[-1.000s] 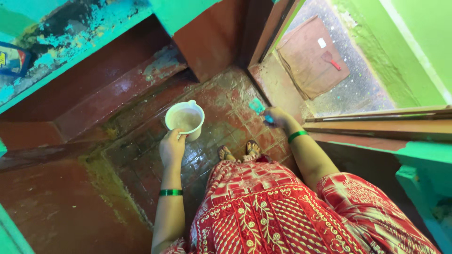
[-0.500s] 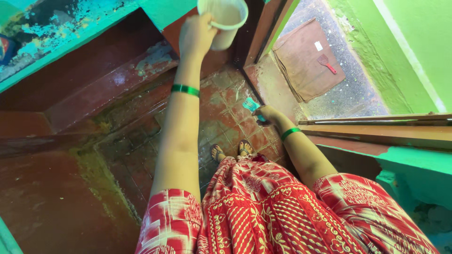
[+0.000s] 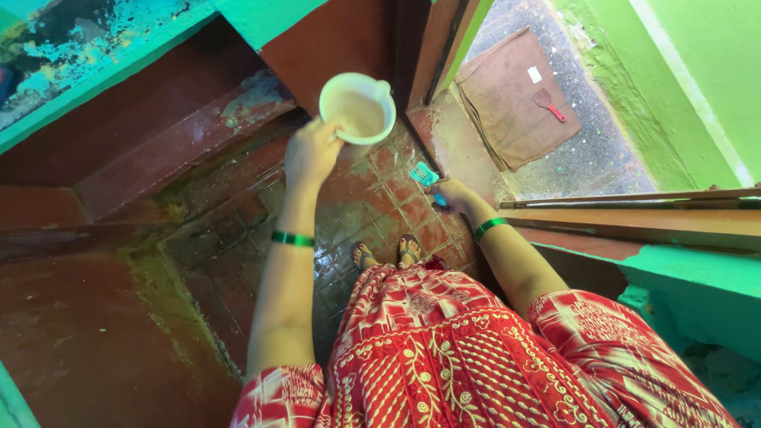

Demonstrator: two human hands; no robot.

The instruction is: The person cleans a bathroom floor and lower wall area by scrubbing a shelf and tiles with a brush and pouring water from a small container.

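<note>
- Mug (image 3: pixel 357 108): a pale plastic mug with a side handle, held out at arm's length over the wet tiled floor (image 3: pixel 238 261), mouth up and roughly level, so the cloudy liquid inside stays in. It hangs in the air near the foot of the dark red wall (image 3: pixel 333 40), touching nothing but the hand.
- Left hand (image 3: pixel 311 150): fingers closed around the mug's lower side, gripping from beneath and behind; a green bangle (image 3: pixel 292 238) sits on the forearm.
- Right hand (image 3: pixel 453 194): lowered beside the body, fingers wrapped shut on the handle of a small teal brush (image 3: pixel 424 174), bristle end pointing outward and away from the red patterned dress (image 3: pixel 444 349).
- Feet (image 3: pixel 387 254): in sandals, planted on the tiles just below the mug.
- Doorway: beyond the wooden door frame (image 3: pixel 444 47), a brown mat (image 3: pixel 515 95) lies on speckled ground with a small red scraper (image 3: pixel 547 101) resting on it, well apart from both hands.
</note>
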